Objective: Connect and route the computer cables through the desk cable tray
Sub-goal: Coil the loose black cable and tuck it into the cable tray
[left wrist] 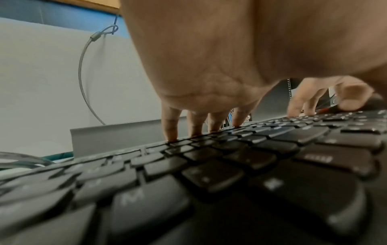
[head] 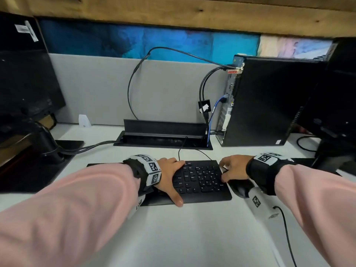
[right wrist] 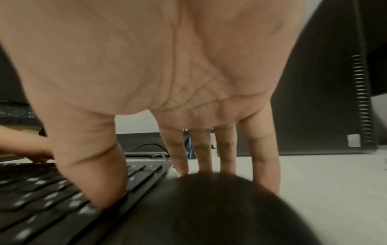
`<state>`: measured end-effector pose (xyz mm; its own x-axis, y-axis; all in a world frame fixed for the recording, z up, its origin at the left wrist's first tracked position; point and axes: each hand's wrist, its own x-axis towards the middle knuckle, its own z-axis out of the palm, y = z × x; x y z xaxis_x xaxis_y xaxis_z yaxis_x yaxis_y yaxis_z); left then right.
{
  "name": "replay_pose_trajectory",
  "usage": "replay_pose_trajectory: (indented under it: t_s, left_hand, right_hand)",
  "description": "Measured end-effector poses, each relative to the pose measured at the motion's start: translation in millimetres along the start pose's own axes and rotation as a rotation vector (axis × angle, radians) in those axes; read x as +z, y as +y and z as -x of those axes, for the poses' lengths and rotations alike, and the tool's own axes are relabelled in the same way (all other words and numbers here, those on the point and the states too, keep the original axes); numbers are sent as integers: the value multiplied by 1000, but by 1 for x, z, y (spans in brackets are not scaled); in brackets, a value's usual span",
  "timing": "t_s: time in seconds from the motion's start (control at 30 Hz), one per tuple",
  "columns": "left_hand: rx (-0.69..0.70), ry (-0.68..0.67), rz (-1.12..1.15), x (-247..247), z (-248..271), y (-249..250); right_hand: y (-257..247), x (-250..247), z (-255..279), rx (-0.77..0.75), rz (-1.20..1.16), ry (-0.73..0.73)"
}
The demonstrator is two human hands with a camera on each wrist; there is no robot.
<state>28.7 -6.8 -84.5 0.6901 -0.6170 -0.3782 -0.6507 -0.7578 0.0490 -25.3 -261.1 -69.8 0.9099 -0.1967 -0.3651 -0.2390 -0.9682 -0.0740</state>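
Observation:
A black keyboard [head: 202, 180] lies on the white desk, and both hands rest on it. My left hand [head: 170, 177] spans its middle, with straight fingers [left wrist: 194, 126] pressing keys at the far edge and the thumb at the near edge. My right hand [head: 233, 168] is at the keyboard's right end, thumb on the keys [right wrist: 52, 199] and fingers [right wrist: 226, 149] reaching down to the desk past a black mouse [right wrist: 209, 207]. The thin keyboard cable [head: 180, 151] runs into the open black cable tray [head: 163, 132]. A blue cable [head: 212, 116] drops from the computer tower [head: 269, 101] into the tray.
Black cables [head: 92, 146] run from the left monitor's stand [head: 50, 149] into the tray. Further black cables loop up the grey partition [head: 96, 89] to the tower's back. A second monitor [head: 337, 105] stands at the right. White desk surface lies in front of the keyboard.

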Motion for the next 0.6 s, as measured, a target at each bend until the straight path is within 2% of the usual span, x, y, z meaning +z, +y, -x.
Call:
replay_pose_trajectory:
  t_s: [0.13,0.37,0.6]
  left_hand:
    - [8,-10,9,1,14,5]
    - [72,-22,-56,4,32,9]
    - [73,2,-57,7,30,8]
  right_hand:
    - [8,18,15,44,-33,52]
    - [13,21,24,120,-62,103]
    - [12,21,18,125,-51,124]
